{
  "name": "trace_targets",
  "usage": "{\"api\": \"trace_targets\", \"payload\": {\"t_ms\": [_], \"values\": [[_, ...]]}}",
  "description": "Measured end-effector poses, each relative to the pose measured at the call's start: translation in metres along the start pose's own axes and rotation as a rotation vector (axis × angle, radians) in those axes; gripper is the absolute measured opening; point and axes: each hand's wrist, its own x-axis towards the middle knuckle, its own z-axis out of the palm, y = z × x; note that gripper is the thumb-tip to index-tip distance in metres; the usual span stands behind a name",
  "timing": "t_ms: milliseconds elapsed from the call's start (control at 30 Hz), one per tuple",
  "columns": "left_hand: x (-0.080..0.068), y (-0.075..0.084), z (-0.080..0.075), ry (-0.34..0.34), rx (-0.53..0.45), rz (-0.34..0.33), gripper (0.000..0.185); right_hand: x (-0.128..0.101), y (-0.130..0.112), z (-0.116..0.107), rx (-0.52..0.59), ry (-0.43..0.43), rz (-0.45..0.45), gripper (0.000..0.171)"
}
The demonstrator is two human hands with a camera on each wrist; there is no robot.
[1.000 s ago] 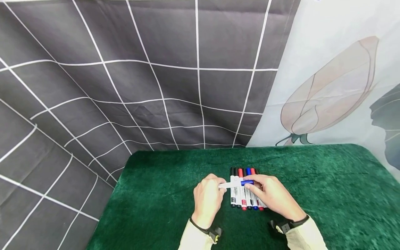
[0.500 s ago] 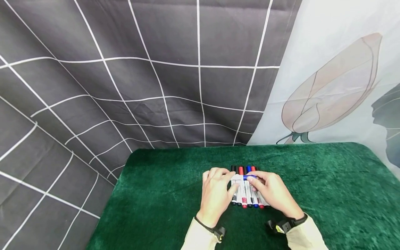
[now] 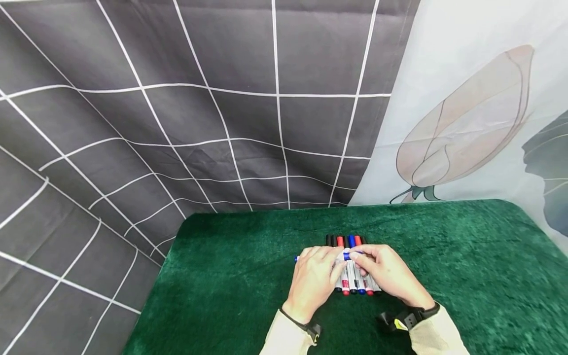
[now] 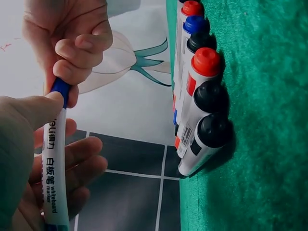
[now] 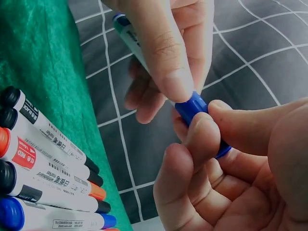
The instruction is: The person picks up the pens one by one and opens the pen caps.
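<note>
A white whiteboard marker (image 4: 54, 163) with a blue cap (image 5: 191, 108) is held between both hands, above a row of markers in the head view. My left hand (image 3: 312, 276) grips its barrel, the thumb lying along it up to the cap's edge and the fingers behind. The thumb and fingers of my right hand (image 3: 387, 271) pinch the blue cap, which is on the marker. Under the hands, several capped markers (image 5: 55, 156) in black, red and blue lie side by side; the hands hide part of them in the head view.
A green velvety cloth (image 3: 230, 276) covers the table, which reaches back to a dark grey curtain (image 3: 248, 118) with white grid lines. At the right hangs a white curtain (image 3: 399, 167) with a printed flower. Each wrist wears a black strap.
The left hand has moved right along the marker, from its end to near the cap, so the marker's blue end now shows behind that hand. The right hand has kept its pinch on the cap.
</note>
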Motion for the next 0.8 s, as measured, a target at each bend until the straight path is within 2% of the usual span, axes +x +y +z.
{"api": "trace_targets", "payload": {"t_ms": [300,433,800], "values": [[0.0,-0.003,-0.002,-0.036,-0.021,0.038,0.026,0.001,-0.004,0.001,0.073,-0.029,0.008,0.031],[-0.001,-0.005,-0.003,-0.031,0.014,0.06,0.025,0.0,-0.004,0.001,0.083,-0.044,0.002,0.03],[-0.002,-0.01,-0.007,-0.036,-0.029,0.075,0.024,-0.002,-0.004,0.002,0.062,-0.067,-0.107,0.027]]}}
